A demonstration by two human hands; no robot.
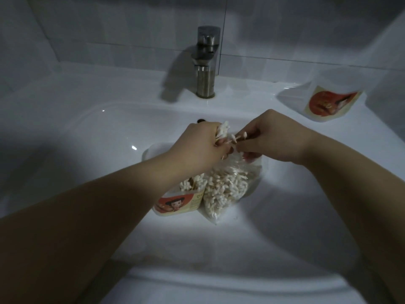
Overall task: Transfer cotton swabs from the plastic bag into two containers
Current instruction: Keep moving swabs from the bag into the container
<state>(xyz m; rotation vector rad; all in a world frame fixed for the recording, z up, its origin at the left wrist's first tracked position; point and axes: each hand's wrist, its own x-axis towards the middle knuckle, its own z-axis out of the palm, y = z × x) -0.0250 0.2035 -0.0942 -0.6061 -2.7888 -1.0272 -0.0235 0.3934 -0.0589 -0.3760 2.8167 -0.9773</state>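
Both hands are over the sink (98,150), right in the middle of the picture. The left hand (197,145) has its grip clamped on a bunch of swabs (223,129), white tips poking out past the knuckles toward 12 o'clock. Just beside it, the right hand (269,139) pinches a few swabs (240,137) between thumb and fingertips, so that grip is closed too, and its lower fingers sit at the mouth of the plastic bag (230,185). The two hands nearly touch.

The plastic bag lies in the basin directly under the hands, running down toward 6 o'clock. It is clear and packed with swabs, white tips crowded against the film.

Touching the bag's left side, at about 7 o'clock from the hands, sits the first container (175,204), a pale tub with a red-and-yellow cartoon label. It is in the basin, leaning a little, and holds a cluster of swabs (192,183) standing on end at its open top, partly hidden by the left forearm.

The second container (328,104) is well apart, up at 2 o'clock on the white worktop (252,99), with the same kind of label facing up. In this dim light I cannot tell what is in it.

The steel tap (206,62) stands at 12 o'clock against the tiled wall.
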